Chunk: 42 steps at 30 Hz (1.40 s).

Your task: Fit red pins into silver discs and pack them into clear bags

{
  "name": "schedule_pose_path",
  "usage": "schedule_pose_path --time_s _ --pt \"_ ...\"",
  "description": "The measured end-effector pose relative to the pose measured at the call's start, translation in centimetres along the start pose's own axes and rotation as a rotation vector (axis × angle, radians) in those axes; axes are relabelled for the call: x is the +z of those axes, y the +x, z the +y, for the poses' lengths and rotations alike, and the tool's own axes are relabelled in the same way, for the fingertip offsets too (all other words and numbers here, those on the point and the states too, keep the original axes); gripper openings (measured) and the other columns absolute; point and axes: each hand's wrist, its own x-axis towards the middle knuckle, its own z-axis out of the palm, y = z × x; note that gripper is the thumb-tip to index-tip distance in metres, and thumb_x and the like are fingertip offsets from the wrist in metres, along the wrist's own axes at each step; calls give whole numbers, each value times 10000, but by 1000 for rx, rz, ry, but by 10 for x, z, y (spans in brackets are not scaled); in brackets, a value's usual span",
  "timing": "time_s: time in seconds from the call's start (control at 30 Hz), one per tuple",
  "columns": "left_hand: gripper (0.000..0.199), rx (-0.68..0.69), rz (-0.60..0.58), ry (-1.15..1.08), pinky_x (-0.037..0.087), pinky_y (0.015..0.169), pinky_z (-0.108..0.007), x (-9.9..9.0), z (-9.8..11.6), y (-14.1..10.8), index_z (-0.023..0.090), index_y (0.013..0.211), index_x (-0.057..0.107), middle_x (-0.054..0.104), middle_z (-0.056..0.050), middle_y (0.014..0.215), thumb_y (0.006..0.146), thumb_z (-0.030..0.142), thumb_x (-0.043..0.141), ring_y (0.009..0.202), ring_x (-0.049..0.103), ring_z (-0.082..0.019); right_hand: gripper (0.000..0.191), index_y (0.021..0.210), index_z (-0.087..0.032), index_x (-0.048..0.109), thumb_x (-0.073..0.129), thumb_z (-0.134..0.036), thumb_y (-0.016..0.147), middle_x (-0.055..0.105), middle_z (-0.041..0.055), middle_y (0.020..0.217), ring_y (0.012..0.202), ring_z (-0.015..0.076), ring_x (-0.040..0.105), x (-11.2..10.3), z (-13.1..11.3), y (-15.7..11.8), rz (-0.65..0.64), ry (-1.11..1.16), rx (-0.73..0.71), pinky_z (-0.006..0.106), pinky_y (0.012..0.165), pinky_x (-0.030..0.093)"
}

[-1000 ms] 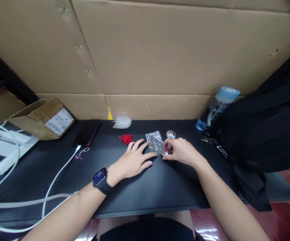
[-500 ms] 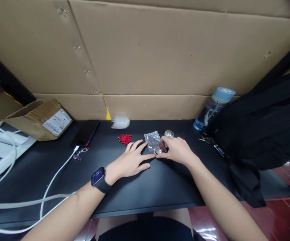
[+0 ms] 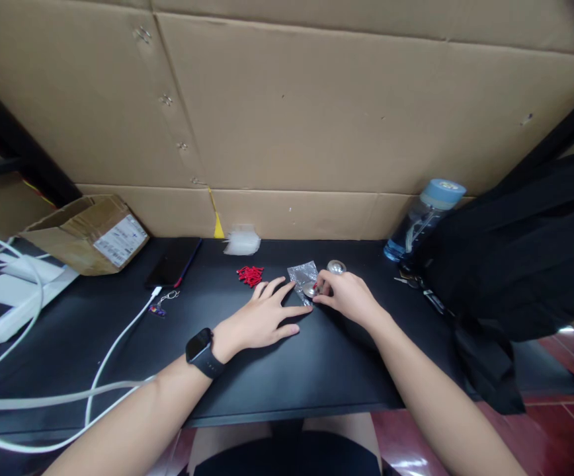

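Note:
My left hand (image 3: 262,316) lies open on the black table, fingers spread, its fingertips at the edge of a small clear plastic bag (image 3: 303,271). A shiny round metal piece (image 3: 309,289) rests on the bag beside my right fingertips. My right hand (image 3: 346,295) is closed in a pinch, with a bit of a small red piece (image 3: 316,286) showing at the fingers; the rest is hidden. Just behind that hand sits a second round metal piece (image 3: 336,266). Left of the bag, a pile of small red pieces (image 3: 250,276) lies near my left fingers.
A clear plastic packet (image 3: 242,241) lies against the cardboard wall (image 3: 287,132). To the left are a phone (image 3: 172,262), a white cable (image 3: 118,340), a keychain (image 3: 158,308) and an open cardboard box (image 3: 69,235). A water bottle (image 3: 423,218), keys (image 3: 410,279) and a black bag (image 3: 525,244) stand right.
My right hand has shifted slightly with the red piece, uncovering more of the round metal piece on the bag. The left hand stays flat. The whole view has tilted a little.

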Motion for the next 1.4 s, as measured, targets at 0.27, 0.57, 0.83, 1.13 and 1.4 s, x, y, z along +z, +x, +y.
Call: schedule_pose_path --time_s 0.27,0.57,0.83,1.13,1.4 --pt "493 -14 -37 10 294 1128 -698 -1 3 0 499 1449 530 348 -77 1633 962 487 607 1497 249 -450 273 902 -243 616 832 -389 817 703 -6 849 823 189 628 15 6 14 213 -135 -9 282 686 340" --pt "421 21 6 23 320 1130 -663 -4 5 0 475 1399 591 392 -79 1569 978 471 586 1480 263 -421 252 1074 -238 639 742 -372 887 697 77 1059 998 266 584 31 -6 27 345 -230 75 365 821 403" --pt "270 -10 134 -13 351 1116 -537 -14 -2 2 316 1251 642 529 -82 1400 1027 345 492 1387 394 -317 316 1116 -250 669 767 -412 863 670 50 1089 984 214 610 9 18 14 189 266 -240 334 856 476" --pt "267 -163 358 162 374 974 -481 3 -12 26 283 1174 657 593 -92 1347 910 250 671 1301 478 -318 195 958 -272 687 796 -201 813 645 17 1108 1037 212 583 19 40 17 160 167 -170 359 926 471" --pt "139 -216 400 50 312 998 -497 7 -14 29 263 936 729 644 -60 1302 974 298 599 1309 486 -297 58 862 -225 681 702 -195 907 637 44 1075 1035 211 583 15 33 16 119 238 -258 394 995 443"
